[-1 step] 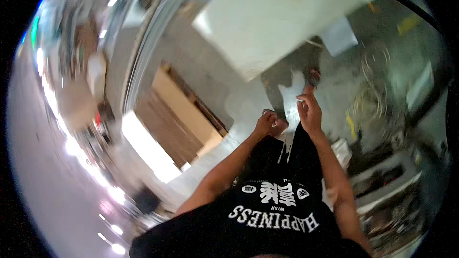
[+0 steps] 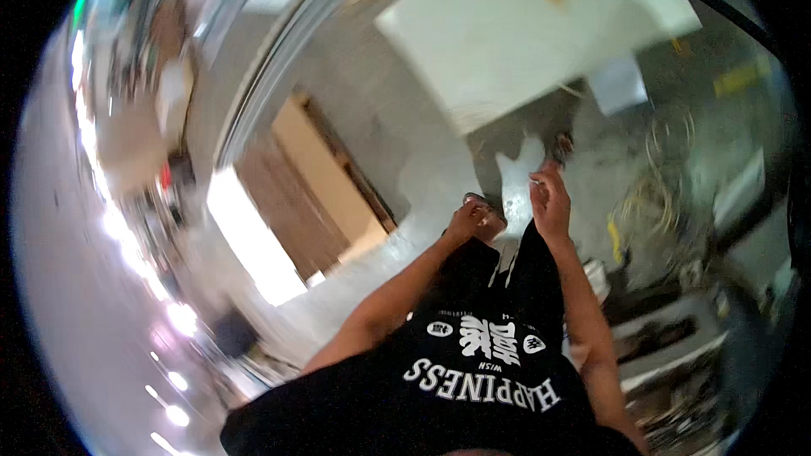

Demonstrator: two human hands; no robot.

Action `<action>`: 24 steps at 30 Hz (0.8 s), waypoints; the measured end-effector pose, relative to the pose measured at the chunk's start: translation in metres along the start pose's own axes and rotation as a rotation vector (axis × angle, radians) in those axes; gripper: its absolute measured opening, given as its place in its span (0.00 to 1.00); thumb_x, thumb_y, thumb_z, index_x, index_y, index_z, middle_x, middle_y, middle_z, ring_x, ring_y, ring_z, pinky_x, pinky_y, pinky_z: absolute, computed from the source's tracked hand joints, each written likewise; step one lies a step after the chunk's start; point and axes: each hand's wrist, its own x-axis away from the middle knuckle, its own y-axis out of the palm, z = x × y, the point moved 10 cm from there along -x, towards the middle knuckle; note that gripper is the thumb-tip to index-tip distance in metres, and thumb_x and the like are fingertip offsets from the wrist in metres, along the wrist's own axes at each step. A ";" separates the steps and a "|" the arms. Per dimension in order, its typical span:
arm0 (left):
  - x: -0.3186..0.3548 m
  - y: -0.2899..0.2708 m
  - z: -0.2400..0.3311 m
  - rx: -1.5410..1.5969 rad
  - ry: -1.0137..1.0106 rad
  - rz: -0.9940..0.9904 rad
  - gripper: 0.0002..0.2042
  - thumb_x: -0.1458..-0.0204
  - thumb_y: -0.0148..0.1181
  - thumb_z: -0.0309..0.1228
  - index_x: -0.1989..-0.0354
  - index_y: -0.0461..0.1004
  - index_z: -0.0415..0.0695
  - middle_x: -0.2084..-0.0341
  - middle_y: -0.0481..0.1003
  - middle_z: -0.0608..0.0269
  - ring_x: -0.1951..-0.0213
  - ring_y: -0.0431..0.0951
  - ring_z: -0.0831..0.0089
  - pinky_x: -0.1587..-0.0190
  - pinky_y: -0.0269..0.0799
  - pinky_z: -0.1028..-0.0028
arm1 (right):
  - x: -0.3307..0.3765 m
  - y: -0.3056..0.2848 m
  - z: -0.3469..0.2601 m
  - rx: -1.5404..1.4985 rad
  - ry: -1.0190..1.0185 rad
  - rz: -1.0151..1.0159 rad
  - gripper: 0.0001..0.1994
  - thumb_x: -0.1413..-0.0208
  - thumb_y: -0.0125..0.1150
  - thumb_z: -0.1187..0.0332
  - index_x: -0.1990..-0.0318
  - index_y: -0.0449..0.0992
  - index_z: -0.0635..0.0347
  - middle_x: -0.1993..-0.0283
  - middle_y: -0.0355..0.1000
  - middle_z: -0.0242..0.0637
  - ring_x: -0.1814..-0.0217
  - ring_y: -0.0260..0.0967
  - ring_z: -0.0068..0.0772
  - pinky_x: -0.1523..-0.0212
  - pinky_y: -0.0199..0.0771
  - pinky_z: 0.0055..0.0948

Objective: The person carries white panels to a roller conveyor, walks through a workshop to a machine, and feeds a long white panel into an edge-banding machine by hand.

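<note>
In front of my dark trousers, my left hand [image 2: 467, 221] hangs low with its fingers loosely bent and slightly apart. I see nothing in it, though motion softens its outline and it overlaps my foot [image 2: 490, 213] behind. My right hand [image 2: 551, 204] hangs farther right, its fingers partly curled and spread, with no object in it. Below it shows my other foot [image 2: 561, 148] on the grey floor. Neither hand touches anything I can make out. Nearest ahead of them is a large pale panel [image 2: 515, 51] with a brownish spot.
To the left stands a brown box-like piece [image 2: 291, 194] with a tan side and bright white edge. Long metal rails [image 2: 279, 51] run beyond it. A white sheet [image 2: 617, 84] lies beside the panel. On the right are coiled pale cords [image 2: 655, 198] and a yellow strip [image 2: 614, 238].
The view has turned a little, so the pale panel and white sheet sit farther right. My hands keep nearly the same pose and places before me.
</note>
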 end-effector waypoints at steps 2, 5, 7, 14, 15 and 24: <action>0.050 -0.048 -0.041 0.009 -0.054 0.100 0.16 0.33 0.57 0.36 0.42 0.74 0.42 0.54 0.81 0.58 0.55 0.82 0.67 0.54 0.80 0.67 | 0.015 0.039 -0.035 -0.014 -0.116 -0.080 0.12 0.30 0.58 0.63 0.51 0.78 0.62 0.57 0.76 0.39 0.61 0.75 0.34 0.59 0.74 0.32; 0.112 -0.120 -0.112 0.328 -0.073 0.302 0.17 0.38 0.62 0.39 0.47 0.76 0.39 0.64 0.83 0.52 0.65 0.84 0.67 0.60 0.79 0.65 | 0.038 0.084 -0.088 -0.007 -0.113 -0.234 0.12 0.30 0.59 0.62 0.52 0.79 0.63 0.59 0.75 0.38 0.61 0.74 0.34 0.58 0.74 0.33; 0.145 -0.161 -0.177 0.291 -0.014 0.476 0.16 0.37 0.59 0.37 0.48 0.77 0.39 0.65 0.83 0.53 0.65 0.84 0.68 0.59 0.80 0.66 | 0.060 0.123 -0.098 -0.076 -0.033 -0.465 0.17 0.29 0.58 0.56 0.50 0.81 0.62 0.54 0.78 0.41 0.57 0.76 0.36 0.55 0.76 0.37; 0.274 -0.270 -0.288 0.586 -0.323 0.888 0.17 0.37 0.61 0.41 0.50 0.80 0.39 0.65 0.85 0.56 0.66 0.86 0.69 0.59 0.81 0.67 | 0.081 0.188 -0.207 0.182 -0.197 -0.690 0.16 0.33 0.61 0.60 0.48 0.80 0.63 0.53 0.79 0.41 0.54 0.77 0.36 0.51 0.76 0.36; 0.295 -0.277 -0.309 0.613 -0.379 0.917 0.17 0.38 0.61 0.41 0.50 0.81 0.40 0.66 0.86 0.57 0.66 0.86 0.68 0.58 0.81 0.67 | 0.083 0.204 -0.216 0.193 -0.201 -0.705 0.15 0.34 0.62 0.62 0.48 0.79 0.64 0.54 0.79 0.40 0.55 0.76 0.34 0.51 0.75 0.34; 0.332 -0.259 -0.360 0.579 -0.487 0.819 0.22 0.41 0.61 0.49 0.50 0.82 0.42 0.62 0.86 0.54 0.58 0.86 0.60 0.51 0.79 0.62 | 0.029 0.331 -0.239 0.403 -0.247 -0.964 0.18 0.35 0.63 0.61 0.44 0.76 0.64 0.50 0.79 0.45 0.51 0.76 0.38 0.48 0.75 0.35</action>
